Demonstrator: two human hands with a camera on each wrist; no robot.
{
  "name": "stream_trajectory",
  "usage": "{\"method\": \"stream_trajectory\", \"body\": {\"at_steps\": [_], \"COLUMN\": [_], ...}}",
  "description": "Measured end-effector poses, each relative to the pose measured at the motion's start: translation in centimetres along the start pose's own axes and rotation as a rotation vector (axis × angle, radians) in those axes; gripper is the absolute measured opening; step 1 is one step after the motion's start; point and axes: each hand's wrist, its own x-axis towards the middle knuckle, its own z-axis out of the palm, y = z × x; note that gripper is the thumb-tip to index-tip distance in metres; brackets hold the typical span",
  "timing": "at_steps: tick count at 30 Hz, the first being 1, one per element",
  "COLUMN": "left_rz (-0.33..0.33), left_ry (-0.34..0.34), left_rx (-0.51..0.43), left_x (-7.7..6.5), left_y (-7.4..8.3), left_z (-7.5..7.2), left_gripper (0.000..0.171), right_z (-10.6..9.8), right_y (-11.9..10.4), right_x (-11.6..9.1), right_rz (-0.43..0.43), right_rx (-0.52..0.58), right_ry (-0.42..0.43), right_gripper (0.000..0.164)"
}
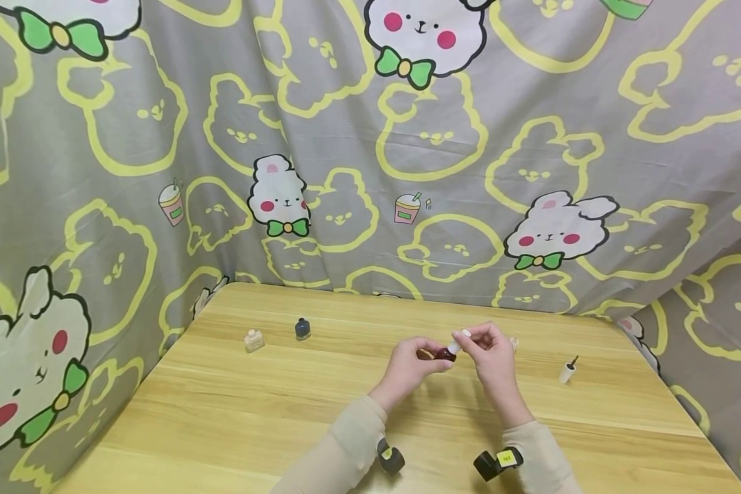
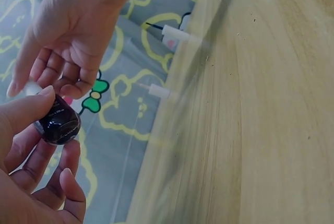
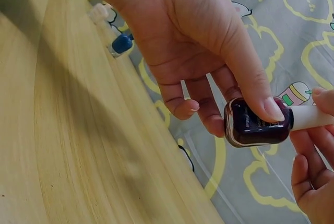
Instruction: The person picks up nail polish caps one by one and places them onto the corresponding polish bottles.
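Note:
Up off the table, my left hand holds a nail polish bottle of dark red polish between thumb and fingers. My right hand pinches the bottle's white cap with thumb and fingertips. Cap and bottle meet at the neck; whether the thread is engaged cannot be told. On the table's left side stand an uncapped beige bottle and an uncapped dark blue bottle. To the right sits a white brush cap, its dark brush pointing up. A second brush cap with a pale brush is mostly hidden behind my right hand in the head view.
The wooden table extends beneath both arms. Behind it and at both sides hangs a grey patterned curtain. Each wrist wears a black camera, such as the right wrist camera.

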Motion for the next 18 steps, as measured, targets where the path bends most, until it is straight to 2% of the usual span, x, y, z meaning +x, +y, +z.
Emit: {"method": "stream_trajectory", "body": {"at_steps": [4, 9, 11, 15, 18], "left_rz": [0.005, 0.009, 0.019, 0.025, 0.010], "left_ry": [0.006, 0.001, -0.008, -0.028, -0.047], "left_rx": [0.011, 0.004, -0.005, -0.026, -0.052], "left_x": [0.0, 0.0, 0.0, 0.0, 0.1], "left_y": [0.0, 0.2, 0.2, 0.1, 0.0], "left_z": [0.1, 0.1, 0.1, 0.0, -0.1], "left_gripper": [0.023, 0.022, 0.023, 0.025, 0.026], "right_z": [0.1, -0.1, -0.3, -1.0, -1.5], "right_y": [-0.1, -0.1, 0.1, 0.4, 0.6], "right_x": [-0.1, 0.2, 0.4, 0.7, 0.8], "right_rz": [0.003, 0.000, -0.012, -0.064, -0.123], "right_rx": [-0.002, 0.054, 0.071, 0.069, 0.073], "right_ry": [0.010, -0.019, -0.056, -0.165, -0.264], "right_gripper": [0.024, 0.019, 0.021, 0.035, 0.035]}}
